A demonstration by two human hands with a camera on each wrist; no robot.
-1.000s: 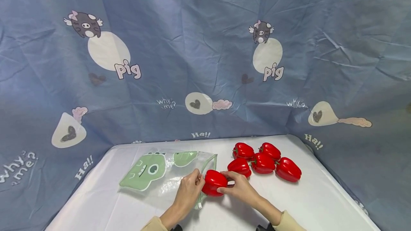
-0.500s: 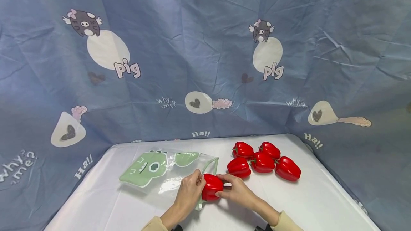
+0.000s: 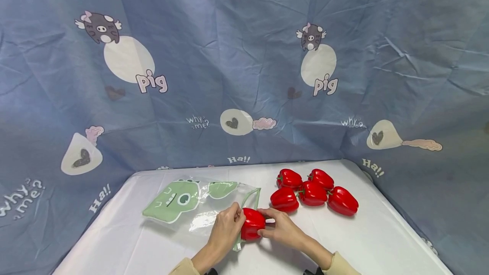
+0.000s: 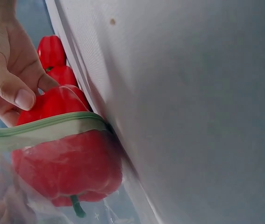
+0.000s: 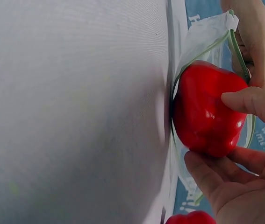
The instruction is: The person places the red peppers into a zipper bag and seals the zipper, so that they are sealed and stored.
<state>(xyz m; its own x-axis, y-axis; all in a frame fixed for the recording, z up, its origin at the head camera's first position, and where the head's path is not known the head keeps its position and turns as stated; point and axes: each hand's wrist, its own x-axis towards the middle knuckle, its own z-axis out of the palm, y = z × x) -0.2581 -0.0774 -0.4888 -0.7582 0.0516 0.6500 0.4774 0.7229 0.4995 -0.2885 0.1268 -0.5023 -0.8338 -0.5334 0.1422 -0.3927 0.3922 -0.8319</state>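
A red bell pepper [image 3: 252, 225] sits at the mouth of a clear zip bag [image 3: 173, 203] printed with a green monster. My right hand [image 3: 283, 229] grips the pepper from the right, thumb on one side and fingers on the other. In the left wrist view, the pepper's stem end [image 4: 69, 172] shows through the film, inside the green zip edge [image 4: 48, 125]; its other end sticks out toward my right hand. My left hand [image 3: 225, 226] pinches the near layer of the bag's opening. From the right wrist view, the mouth spreads around the pepper [image 5: 209, 112].
Several more red bell peppers [image 3: 313, 193] lie grouped on the white table [image 3: 382, 241], right of and behind my right hand. The bag lies flat toward the left. A blue printed cloth [image 3: 244, 63] hangs behind the table.
My right hand has moved the pepper slightly left and nearer to me, further into the bag's mouth. The left hand keeps its place. Over the last half second almost nothing moves.
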